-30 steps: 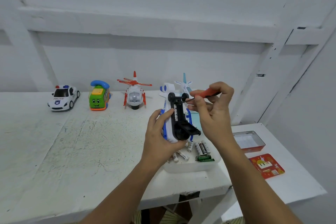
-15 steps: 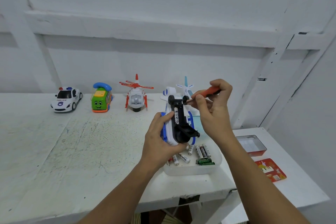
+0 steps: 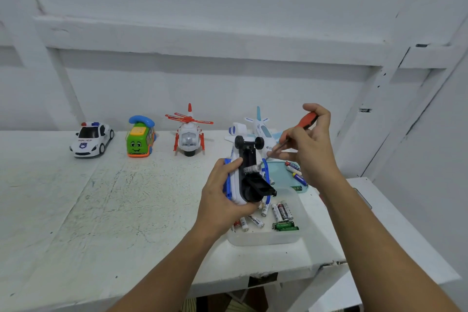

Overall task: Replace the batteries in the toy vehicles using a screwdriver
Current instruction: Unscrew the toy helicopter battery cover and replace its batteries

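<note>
My left hand (image 3: pixel 222 200) grips a white and blue toy vehicle (image 3: pixel 247 172) turned belly-up above the table, black underside and wheels showing. A battery lies in its open compartment, and the black cover hangs open at the near end. My right hand (image 3: pixel 310 146) holds a red-handled screwdriver (image 3: pixel 305 123), its tip down at the battery compartment. Below sits a clear tray (image 3: pixel 268 238) with several loose batteries. A pale blue lid (image 3: pixel 281 175) behind it carries more batteries.
Along the wall stand a police car (image 3: pixel 91 139), a green bus with a blue phone handset (image 3: pixel 140 138), a red and white helicopter (image 3: pixel 188 134) and a white and blue airplane (image 3: pixel 260 128). A lower white table (image 3: pixel 395 225) adjoins on the right.
My right hand has tilted the screwdriver and brought its tip down from the front wheels to the battery compartment. The camera view has shifted slightly.
</note>
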A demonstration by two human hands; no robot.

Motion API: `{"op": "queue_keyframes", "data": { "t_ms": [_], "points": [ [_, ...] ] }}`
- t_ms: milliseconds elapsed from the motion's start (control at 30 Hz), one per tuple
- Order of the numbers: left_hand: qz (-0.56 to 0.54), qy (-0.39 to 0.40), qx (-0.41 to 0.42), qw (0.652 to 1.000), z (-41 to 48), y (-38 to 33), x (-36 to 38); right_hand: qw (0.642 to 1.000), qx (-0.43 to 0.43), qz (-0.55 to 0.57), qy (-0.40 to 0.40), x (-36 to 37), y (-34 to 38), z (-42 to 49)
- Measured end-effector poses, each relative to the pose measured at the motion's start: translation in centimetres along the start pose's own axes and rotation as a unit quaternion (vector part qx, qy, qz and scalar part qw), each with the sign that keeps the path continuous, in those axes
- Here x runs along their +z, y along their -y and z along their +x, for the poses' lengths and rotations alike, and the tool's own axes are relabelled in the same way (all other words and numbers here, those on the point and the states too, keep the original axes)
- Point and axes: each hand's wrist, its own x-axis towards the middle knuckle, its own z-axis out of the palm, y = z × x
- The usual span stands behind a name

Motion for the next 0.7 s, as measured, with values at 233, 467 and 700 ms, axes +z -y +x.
{"op": "queue_keyframes", "data": {
  "t_ms": [233, 467, 700],
  "points": [
    [0.01, 0.01, 0.009, 1.0, 0.3, 0.1, 0.1, 0.991, -0.097, -0.086, -0.035, -0.3, -1.3, -0.5],
    [0.05, 0.026, -0.014, 0.998, 0.1, 1.4, 0.3, 0.976, -0.12, -0.178, 0.036, 0.7, -3.6, -1.6],
    [0.065, 0.03, -0.007, 0.997, -0.2, 1.4, 0.2, 0.99, -0.067, -0.122, 0.007, -0.5, -3.9, -1.5]
  ]
}}
